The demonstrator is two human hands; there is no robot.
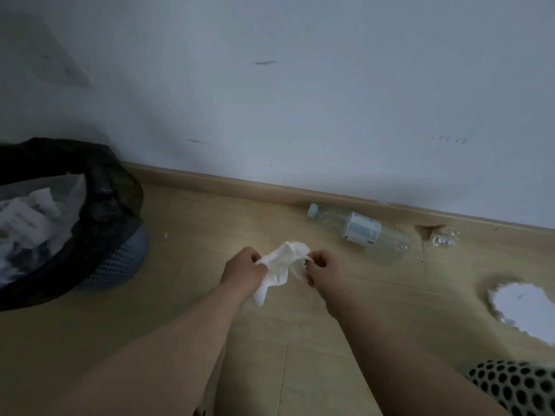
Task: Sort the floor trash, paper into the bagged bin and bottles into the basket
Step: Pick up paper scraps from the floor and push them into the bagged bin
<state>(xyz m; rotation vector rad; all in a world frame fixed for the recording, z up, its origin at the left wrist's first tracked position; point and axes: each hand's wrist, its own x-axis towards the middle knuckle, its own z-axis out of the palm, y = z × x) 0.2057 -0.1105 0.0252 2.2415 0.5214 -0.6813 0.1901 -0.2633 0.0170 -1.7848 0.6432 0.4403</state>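
Wall and floor
A white wall (300, 100) with small dark marks meets a tan wood floor (195, 235) at a baseboard (240, 184).

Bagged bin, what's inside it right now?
The bagged bin holds crumpled white paper piled over its visible interior, against the black liner. Anything beneath that pile is covered, and the frame edge crops the bin's left part.

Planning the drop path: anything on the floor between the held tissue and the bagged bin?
Head view: mostly bare floor between the tissue and the bagged bin; only one tiny white scrap lies near the bin.
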